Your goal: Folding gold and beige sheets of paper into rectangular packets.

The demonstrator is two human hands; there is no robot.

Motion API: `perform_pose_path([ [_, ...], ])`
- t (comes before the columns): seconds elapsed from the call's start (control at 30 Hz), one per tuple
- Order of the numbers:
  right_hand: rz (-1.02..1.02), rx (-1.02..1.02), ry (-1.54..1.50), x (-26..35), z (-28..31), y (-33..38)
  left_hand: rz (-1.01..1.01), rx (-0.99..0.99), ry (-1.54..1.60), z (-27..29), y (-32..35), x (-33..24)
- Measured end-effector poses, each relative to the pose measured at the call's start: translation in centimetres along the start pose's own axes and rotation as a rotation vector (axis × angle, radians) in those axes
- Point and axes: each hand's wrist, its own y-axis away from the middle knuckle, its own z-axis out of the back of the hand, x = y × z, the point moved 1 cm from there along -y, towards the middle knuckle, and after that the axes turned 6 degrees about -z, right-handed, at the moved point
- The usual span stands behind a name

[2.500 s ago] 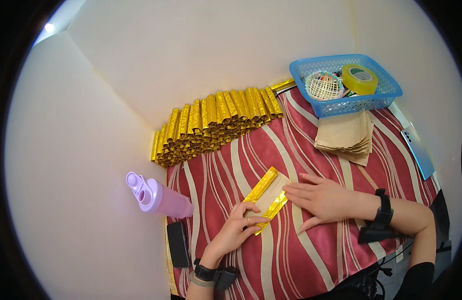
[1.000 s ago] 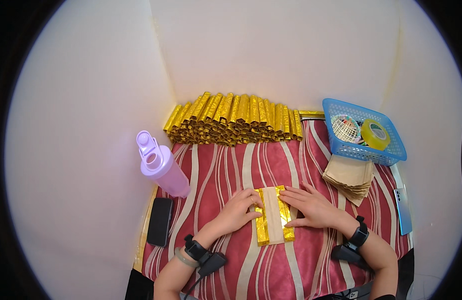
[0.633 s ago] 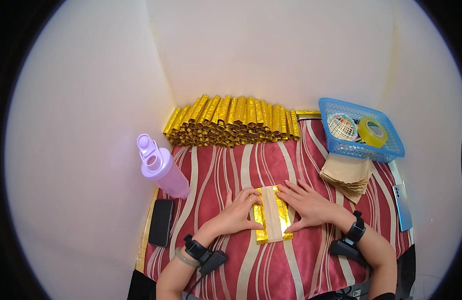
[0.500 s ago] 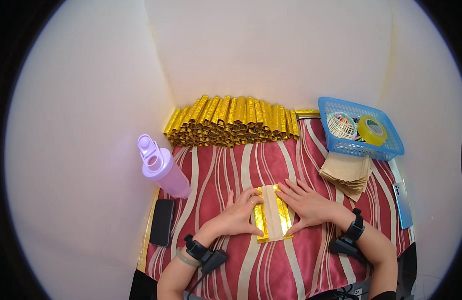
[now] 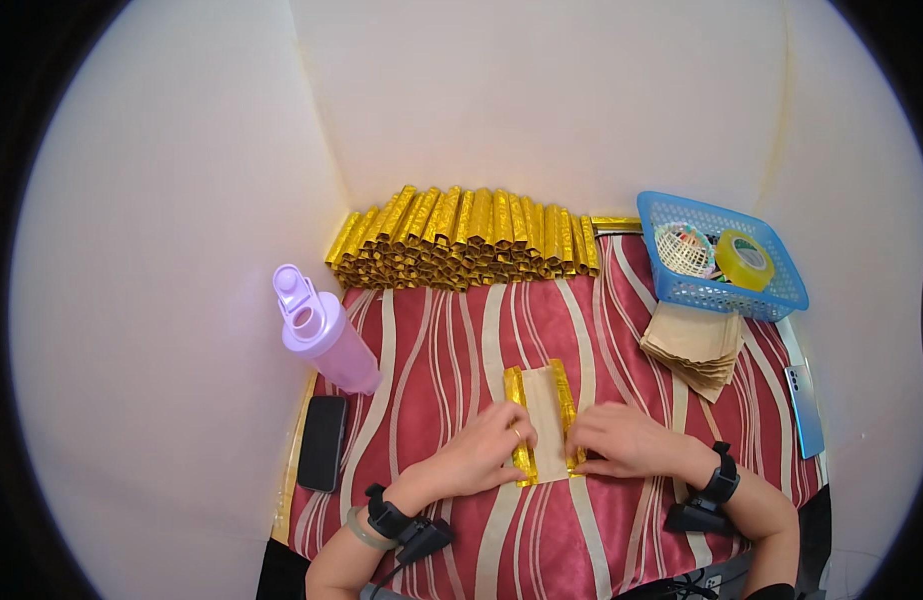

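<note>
A tan paper sheet [image 5: 548, 425] with gold foil sides lies on the striped cloth in front of me. Both gold sides stand up in narrow folds along its length. My left hand [image 5: 487, 447] has its curled fingers on the left fold, near the lower half. On the opposite fold, my right hand [image 5: 625, 440] pinches with bent fingers, slightly blurred. Behind them, many gold paper tubes [image 5: 472, 235] are stacked in a pile against the wall. A stack of tan paper sheets [image 5: 692, 350] rests to the right, partly beneath the basket.
A blue basket [image 5: 672, 290] at the back right holds a yellow tape roll [image 5: 745, 260] and a small white woven basket [image 5: 684, 250]. On the left stand a purple shaker bottle [image 5: 332, 345] and a black phone [image 5: 323, 444]. A blue phone [image 5: 805, 410] lies at the right edge.
The gold sides, nearly flat before, are now folded upward and inward. Both hands have slid down toward me along the sheet, and their spread fingers have curled in.
</note>
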Motion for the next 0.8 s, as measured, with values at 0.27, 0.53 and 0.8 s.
perform_pose_path([
  [0.27, 0.039, -0.032, -0.167, 0.8, 0.4, 0.4, -0.104, 0.044, 0.007, -0.3, 0.7, -0.4],
  [0.53, 0.143, -0.124, -0.027, 1.1, 0.1, 0.7, -0.09, 0.001, -0.205, 0.2, 0.9, -2.4],
  [0.8, 0.103, -0.179, 0.022, 1.5, -0.2, 0.7, 0.005, -0.098, -0.223, -0.1, 0.9, -3.3],
])
